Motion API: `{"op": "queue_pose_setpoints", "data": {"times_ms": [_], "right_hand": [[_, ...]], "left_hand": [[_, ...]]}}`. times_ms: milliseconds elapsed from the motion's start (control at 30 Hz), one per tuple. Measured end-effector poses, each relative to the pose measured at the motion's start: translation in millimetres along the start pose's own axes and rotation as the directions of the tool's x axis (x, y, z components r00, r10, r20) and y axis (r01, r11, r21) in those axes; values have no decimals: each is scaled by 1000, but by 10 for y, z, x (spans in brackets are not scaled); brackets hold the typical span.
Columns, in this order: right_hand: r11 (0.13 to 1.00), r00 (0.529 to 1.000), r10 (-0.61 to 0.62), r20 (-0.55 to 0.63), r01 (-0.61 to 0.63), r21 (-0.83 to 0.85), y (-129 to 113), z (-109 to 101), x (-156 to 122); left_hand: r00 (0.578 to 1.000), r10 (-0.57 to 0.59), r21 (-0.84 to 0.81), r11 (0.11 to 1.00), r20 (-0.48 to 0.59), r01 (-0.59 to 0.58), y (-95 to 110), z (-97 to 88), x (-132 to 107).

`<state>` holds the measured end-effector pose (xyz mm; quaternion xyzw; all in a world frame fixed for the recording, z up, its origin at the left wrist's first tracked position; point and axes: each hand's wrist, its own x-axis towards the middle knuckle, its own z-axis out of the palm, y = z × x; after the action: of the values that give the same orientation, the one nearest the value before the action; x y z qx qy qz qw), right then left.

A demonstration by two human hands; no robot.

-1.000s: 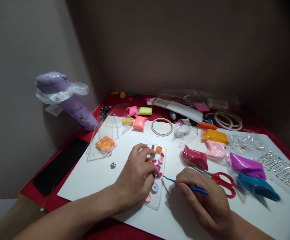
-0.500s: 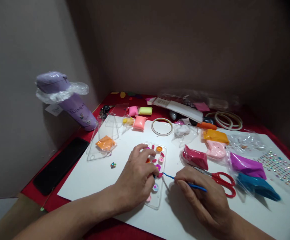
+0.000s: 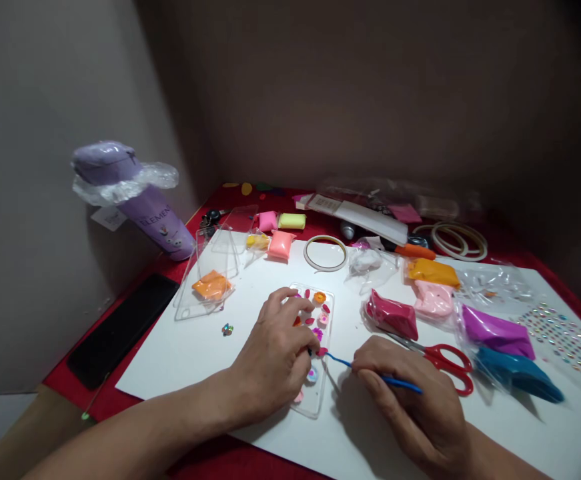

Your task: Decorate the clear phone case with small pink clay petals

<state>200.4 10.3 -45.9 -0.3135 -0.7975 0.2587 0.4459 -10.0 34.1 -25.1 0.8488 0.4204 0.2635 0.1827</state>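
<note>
Clear case (image 3: 315, 405) mid white sheet (image 3: 185, 360) looks mostly decorated where visible, near end barer; right hand (image 3: 410, 400) pinches blue tool (image 3: 403, 384), tip at red petal (image 3: 323, 351); left hand (image 3: 277, 350) half-curled over case, hold unclear.

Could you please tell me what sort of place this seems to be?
Probably a craft table, judging by the red-handled scissors, the bright plastic-wrapped packets and the clear case decorated with flowers.

Clear case (image 3: 315, 404) lies flat lengthwise on the white sheet (image 3: 180, 363), bearing small multicoloured flowers (image 3: 319, 298) and red petal-shaped pieces (image 3: 322, 351); left portion partly hidden. Slender blue tool (image 3: 337, 360) slants, its tip at one red piece; contact unclear.
</note>
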Motion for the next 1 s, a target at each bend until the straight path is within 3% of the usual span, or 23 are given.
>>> {"op": "queue_pose_setpoints", "data": {"times_ms": [200, 1000], "right_hand": [[999, 996, -29, 85, 26, 36, 9, -2, 5], [1000, 996, -13, 92, 10, 30, 10, 5, 5]], "left_hand": [[1000, 0, 13, 1000, -3, 0, -14, 12, -12], [1000, -6, -28, 1000, 8, 6, 2, 17, -15]]}}
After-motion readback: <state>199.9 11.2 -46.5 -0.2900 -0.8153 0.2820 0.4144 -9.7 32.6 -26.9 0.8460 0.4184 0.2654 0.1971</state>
